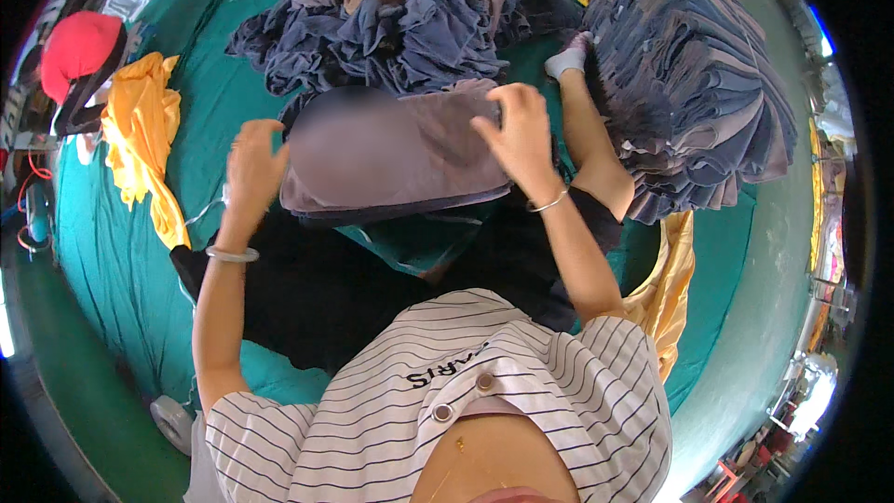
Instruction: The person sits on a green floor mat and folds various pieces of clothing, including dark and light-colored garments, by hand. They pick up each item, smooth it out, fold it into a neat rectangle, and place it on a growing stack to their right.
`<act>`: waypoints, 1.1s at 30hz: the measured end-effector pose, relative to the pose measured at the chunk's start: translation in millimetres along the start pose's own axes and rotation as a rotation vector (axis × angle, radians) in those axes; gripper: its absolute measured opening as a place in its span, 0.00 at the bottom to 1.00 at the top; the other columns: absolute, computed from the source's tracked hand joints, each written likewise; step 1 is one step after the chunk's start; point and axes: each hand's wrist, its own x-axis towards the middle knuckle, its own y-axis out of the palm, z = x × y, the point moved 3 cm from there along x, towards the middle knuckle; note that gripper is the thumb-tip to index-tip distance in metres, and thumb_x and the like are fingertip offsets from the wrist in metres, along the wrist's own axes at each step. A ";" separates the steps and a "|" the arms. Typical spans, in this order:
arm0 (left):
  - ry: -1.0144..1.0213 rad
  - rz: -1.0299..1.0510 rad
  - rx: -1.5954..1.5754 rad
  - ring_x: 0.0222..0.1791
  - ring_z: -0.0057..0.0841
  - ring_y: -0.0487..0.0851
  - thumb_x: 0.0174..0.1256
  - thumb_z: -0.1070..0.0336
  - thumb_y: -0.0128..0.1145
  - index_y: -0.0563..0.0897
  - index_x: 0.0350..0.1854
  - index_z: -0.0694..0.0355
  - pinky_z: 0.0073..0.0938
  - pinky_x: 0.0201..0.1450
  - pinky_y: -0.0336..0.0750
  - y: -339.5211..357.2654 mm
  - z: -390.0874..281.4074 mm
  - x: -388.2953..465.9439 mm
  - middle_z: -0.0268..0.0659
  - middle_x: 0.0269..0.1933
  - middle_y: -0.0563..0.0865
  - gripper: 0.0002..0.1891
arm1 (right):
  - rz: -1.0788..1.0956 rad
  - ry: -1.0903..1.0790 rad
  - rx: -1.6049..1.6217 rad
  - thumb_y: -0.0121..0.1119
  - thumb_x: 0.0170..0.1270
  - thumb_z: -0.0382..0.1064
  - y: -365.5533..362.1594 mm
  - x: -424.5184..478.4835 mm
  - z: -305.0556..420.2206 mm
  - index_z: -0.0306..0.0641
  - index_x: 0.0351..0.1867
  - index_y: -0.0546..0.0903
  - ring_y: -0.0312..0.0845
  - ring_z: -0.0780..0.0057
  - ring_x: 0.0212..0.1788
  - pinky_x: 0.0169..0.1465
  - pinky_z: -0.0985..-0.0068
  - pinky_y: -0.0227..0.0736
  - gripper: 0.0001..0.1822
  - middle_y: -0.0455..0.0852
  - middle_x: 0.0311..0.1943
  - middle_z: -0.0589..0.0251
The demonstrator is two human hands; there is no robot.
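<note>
A folded purplish-grey cloth [454,147] lies across the front of my lap, with a dark navy layer showing along its near edge. A blurred round patch covers part of its top. My left hand [255,161] is at the cloth's left end, thumb and fingers apart, slightly blurred. At the opposite end, my right hand [518,129] is over the right edge with its fingers bent and thumb spread. Whether either hand presses on the cloth cannot be told. Just beyond it is a loose heap of crumpled navy and mauve cloths [412,28].
A tall, leaning stack of folded cloths [691,77] stands beside my foot at the right. Yellow fabric [143,140] and a red rounded item [80,56] lie at the left. A green sheet [119,272] covers the floor. A white object with a cord [171,423] sits lower left.
</note>
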 end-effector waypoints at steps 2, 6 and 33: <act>0.064 0.190 0.040 0.46 0.44 0.78 0.56 0.58 0.63 0.79 0.37 0.63 0.41 0.48 0.72 30.3 -20.7 -10.3 0.45 0.42 0.80 0.14 | 0.100 -0.047 -0.007 0.72 0.45 0.41 19.2 -20.4 2.5 0.43 0.37 0.77 0.72 0.57 0.48 0.49 0.62 0.68 0.18 0.75 0.41 0.60; 0.191 0.286 -0.095 0.42 0.45 0.77 0.55 0.56 0.62 0.77 0.33 0.62 0.44 0.44 0.70 36.1 -19.9 -27.5 0.44 0.36 0.79 0.14 | 0.170 0.194 0.190 0.70 0.50 0.46 44.4 -46.7 -42.4 0.41 0.34 0.79 0.75 0.56 0.43 0.46 0.62 0.71 0.16 0.79 0.36 0.57; 0.259 -0.013 -0.735 0.53 0.29 0.79 0.74 0.57 0.46 0.69 0.64 0.65 0.33 0.55 0.73 -2.7 -157.7 100.2 0.44 0.56 0.78 0.22 | -0.288 -0.521 -0.089 0.59 0.46 0.40 -60.9 129.6 138.6 0.43 0.19 0.78 0.81 0.64 0.21 0.21 0.69 0.73 0.06 0.79 0.18 0.62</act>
